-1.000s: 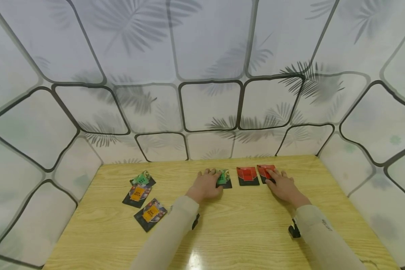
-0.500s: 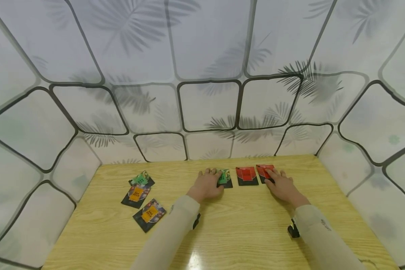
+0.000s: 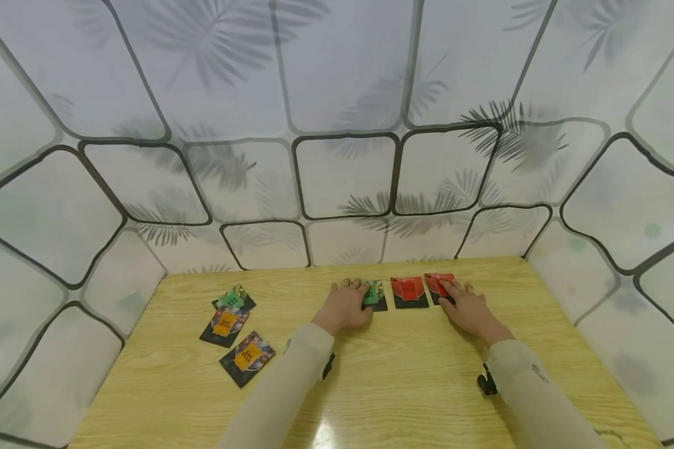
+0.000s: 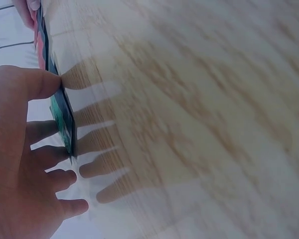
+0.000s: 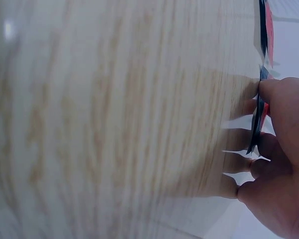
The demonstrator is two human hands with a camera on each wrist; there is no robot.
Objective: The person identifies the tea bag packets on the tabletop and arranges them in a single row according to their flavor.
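In the head view, my left hand (image 3: 344,308) rests on a small flat packet with a green label (image 3: 376,295), partly covering its left side. The left wrist view has my thumb at the near edge of this green packet (image 4: 63,112), with spread fingers over and beside it. My right hand (image 3: 468,307) touches the right one of two red-and-black packets (image 3: 435,285). Thumb and fingers of the right hand (image 5: 289,129) lie along this packet's near edge in the right wrist view. Between the hands lies the other red-and-black packet (image 3: 409,292), flat and untouched.
Left on the wooden table (image 3: 393,380) lie a green-labelled packet (image 3: 233,299), an orange-labelled packet (image 3: 224,324) overlapping it, and another orange-labelled packet (image 3: 248,358) nearer me. A patterned white curtain (image 3: 348,174) encloses the table's back and sides.
Both hands stay on their packets with hardly any movement. The whole head view has shifted slightly.
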